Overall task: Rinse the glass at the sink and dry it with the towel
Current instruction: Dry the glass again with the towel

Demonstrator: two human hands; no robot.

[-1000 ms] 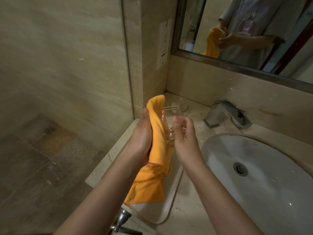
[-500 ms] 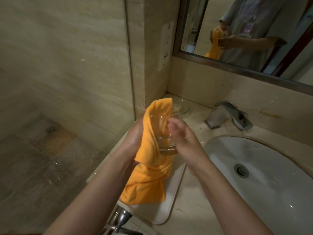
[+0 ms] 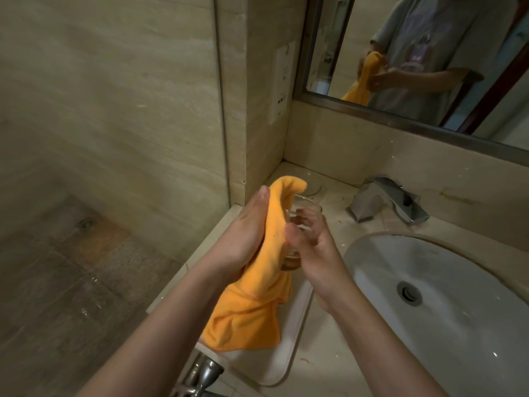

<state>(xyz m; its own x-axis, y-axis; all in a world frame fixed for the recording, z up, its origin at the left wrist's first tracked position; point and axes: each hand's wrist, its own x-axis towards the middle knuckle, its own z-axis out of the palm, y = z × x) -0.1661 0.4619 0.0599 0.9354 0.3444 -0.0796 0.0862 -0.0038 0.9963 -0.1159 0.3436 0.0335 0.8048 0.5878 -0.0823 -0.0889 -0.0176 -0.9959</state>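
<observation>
So rinsing looks done; the left hand [image 3: 246,239] presses the orange microfibre towel [image 3: 257,285] against the clear drinking glass [image 3: 297,224]. The right hand [image 3: 315,247] grips the glass by its side. Drying seems midway.

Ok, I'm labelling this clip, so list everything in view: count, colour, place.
towel: one, orange, held against the glass, hanging over the tray
glass: one, clear, between the hands
sink: one, white, at right
tap: one, chrome, behind the sink
tray: one, white, on the counter below the towel
mirror: one, upper right, reflecting the person
wall socket: one, white, beside the mirror
left hand: presses the towel to the glass
right hand: grips the glass
</observation>
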